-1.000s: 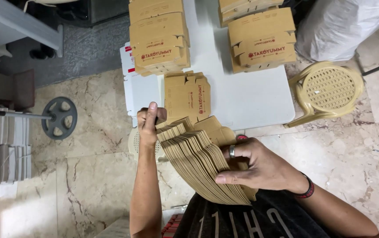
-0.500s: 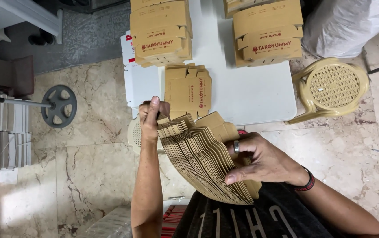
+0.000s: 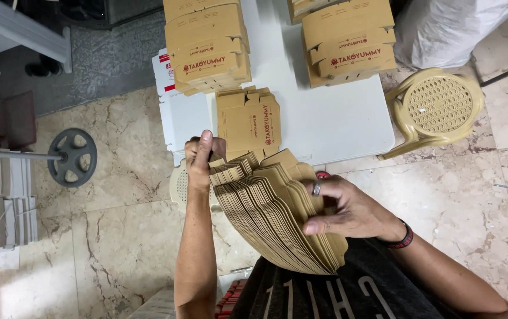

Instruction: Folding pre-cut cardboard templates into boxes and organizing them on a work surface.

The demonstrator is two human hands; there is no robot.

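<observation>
A thick fanned stack of flat brown cardboard box blanks (image 3: 268, 215) rests against my lap. My left hand (image 3: 201, 156) grips the far upper end of the stack, thumb on top. My right hand (image 3: 345, 207), with a ring and a dark wristband, holds the stack's near right side, fingers spread over the top blanks. Just beyond the stack, a small pile of flat blanks (image 3: 249, 121) lies on the white table (image 3: 336, 118).
Two piles of folded brown boxes (image 3: 206, 50) (image 3: 348, 41) stand farther back on the table. A beige plastic stool (image 3: 434, 109) sits to the right, a white sack (image 3: 454, 23) behind it. A weight plate on a bar (image 3: 72, 156) and grey shelving lie to the left.
The view has shifted slightly. My right hand has slid a little down along the stack; my left hand keeps its grip at the top end.
</observation>
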